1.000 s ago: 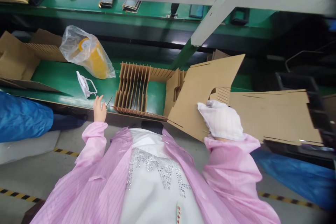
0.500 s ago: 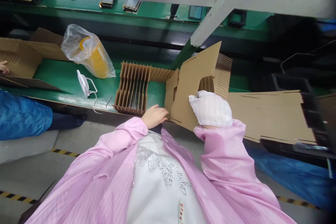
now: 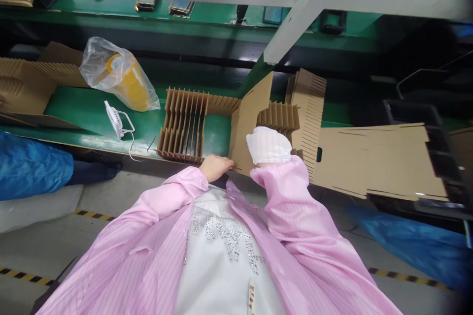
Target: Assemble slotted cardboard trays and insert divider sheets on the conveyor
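My left hand (image 3: 216,167), bare, lies at the bench's front edge, its fingers bent over the near corner of a cardboard box. In a white glove, my right hand (image 3: 269,145) is closed on the upright cardboard flap (image 3: 246,128); its fingertips are hidden. Left of the flap, slotted cardboard dividers (image 3: 185,125) stand in a row inside the box. More slotted dividers (image 3: 279,115) show behind the gloved hand. A flat cardboard sheet (image 3: 377,160) extends to the right.
A yellow roll in a clear plastic bag (image 3: 135,83) and a small white fan (image 3: 116,120) with a cord are on the green bench (image 3: 79,106). Another open carton (image 3: 33,81) stands at far left, beside a person's blue sleeve (image 3: 33,165). A slanted metal post (image 3: 310,12) rises behind.
My right hand has moved left, swinging the cardboard flap left with it and uncovering the dividers on the right. My left hand stays at the box corner.
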Tool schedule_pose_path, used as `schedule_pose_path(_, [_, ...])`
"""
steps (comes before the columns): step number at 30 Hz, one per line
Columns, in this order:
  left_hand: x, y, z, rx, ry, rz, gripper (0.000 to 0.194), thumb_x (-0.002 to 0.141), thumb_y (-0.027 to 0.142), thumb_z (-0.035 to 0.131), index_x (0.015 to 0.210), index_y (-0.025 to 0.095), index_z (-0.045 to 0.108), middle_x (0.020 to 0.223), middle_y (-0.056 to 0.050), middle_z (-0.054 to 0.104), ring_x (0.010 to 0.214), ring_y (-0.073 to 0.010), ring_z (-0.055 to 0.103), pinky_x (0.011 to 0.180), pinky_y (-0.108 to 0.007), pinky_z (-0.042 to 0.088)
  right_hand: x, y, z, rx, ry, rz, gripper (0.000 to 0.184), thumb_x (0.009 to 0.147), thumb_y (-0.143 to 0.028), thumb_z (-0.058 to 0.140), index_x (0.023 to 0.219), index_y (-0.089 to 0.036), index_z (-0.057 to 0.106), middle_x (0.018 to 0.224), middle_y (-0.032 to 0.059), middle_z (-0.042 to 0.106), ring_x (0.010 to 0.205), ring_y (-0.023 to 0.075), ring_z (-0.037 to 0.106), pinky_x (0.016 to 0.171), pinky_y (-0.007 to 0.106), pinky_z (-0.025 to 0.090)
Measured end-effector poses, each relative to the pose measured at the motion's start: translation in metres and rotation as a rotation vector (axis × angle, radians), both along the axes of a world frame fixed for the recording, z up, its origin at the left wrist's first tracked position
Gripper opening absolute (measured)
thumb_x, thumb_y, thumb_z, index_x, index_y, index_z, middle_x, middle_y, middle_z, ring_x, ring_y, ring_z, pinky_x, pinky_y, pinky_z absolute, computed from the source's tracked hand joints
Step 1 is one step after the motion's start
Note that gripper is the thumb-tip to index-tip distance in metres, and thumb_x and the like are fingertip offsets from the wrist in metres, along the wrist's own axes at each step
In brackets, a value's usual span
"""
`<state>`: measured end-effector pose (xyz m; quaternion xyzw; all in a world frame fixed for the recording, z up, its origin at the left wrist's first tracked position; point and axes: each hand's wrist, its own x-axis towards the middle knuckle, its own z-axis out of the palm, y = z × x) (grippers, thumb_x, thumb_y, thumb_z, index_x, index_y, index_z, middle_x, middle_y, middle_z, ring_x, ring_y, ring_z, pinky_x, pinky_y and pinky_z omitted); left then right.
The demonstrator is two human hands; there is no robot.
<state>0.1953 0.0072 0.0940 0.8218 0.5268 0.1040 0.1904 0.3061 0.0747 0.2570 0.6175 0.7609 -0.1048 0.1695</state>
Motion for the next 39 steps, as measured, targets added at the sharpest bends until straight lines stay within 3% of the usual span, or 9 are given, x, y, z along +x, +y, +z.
schedule_pose_path(5, [0.000, 0.001, 0.000, -0.013, 0.008, -0.005, 0.022, 0.096, 0.030, 0.047, 0.102, 0.022, 0.066, 0.097, -0.001, 0.071, 0.085, -0.0159, 0.066, 0.064, -0.026, 0.040, -0.003, 0.011, -0.007, -0.019, 0.001, -0.049, 0.034, 0.091, -0.016, 0.032, 0.103, -0.006, 0.063, 0.103, 0.0193, 0.065, 0.104, 0.0303, 0.061, 0.075, 0.033, 0.043])
schedule_pose_path(14, [-0.001, 0.001, 0.000, -0.013, -0.011, -0.004, 0.024, 0.096, 0.030, 0.046, 0.101, 0.021, 0.067, 0.095, -0.003, 0.071, 0.083, -0.0159, 0.066, 0.065, -0.027, 0.041, -0.005, 0.004, -0.030, -0.020, 0.021, -0.038, 0.035, 0.093, -0.019, 0.031, 0.104, -0.006, 0.061, 0.105, 0.0189, 0.065, 0.099, 0.0269, 0.061, 0.068, 0.028, 0.039])
schedule_pose_path(26, [-0.003, 0.002, 0.000, -0.042, -0.028, 0.003, 0.025, 0.097, 0.032, 0.045, 0.102, 0.021, 0.067, 0.098, -0.002, 0.072, 0.086, -0.0166, 0.067, 0.064, -0.027, 0.040, 0.005, -0.004, -0.030, 0.002, -0.032, -0.078, 0.037, 0.095, -0.028, 0.025, 0.101, -0.012, 0.058, 0.104, 0.0157, 0.064, 0.095, 0.0245, 0.062, 0.060, 0.028, 0.029])
schedule_pose_path(32, [-0.002, 0.003, -0.001, -0.055, -0.041, 0.001, 0.024, 0.097, 0.032, 0.045, 0.102, 0.021, 0.067, 0.099, -0.001, 0.072, 0.086, -0.0157, 0.066, 0.064, -0.026, 0.040, 0.006, 0.007, -0.033, -0.031, 0.006, -0.046, 0.041, 0.095, -0.027, 0.024, 0.104, -0.010, 0.059, 0.108, 0.0179, 0.063, 0.097, 0.0241, 0.061, 0.064, 0.029, 0.032])
schedule_pose_path(39, [-0.002, 0.003, 0.001, -0.063, -0.033, 0.009, 0.023, 0.096, 0.033, 0.047, 0.101, 0.023, 0.067, 0.099, 0.001, 0.072, 0.087, -0.0148, 0.066, 0.063, -0.025, 0.040, 0.003, 0.020, -0.046, -0.041, -0.021, -0.097, 0.034, 0.093, -0.028, 0.032, 0.102, -0.015, 0.062, 0.113, 0.0132, 0.064, 0.104, 0.0265, 0.061, 0.076, 0.032, 0.044])
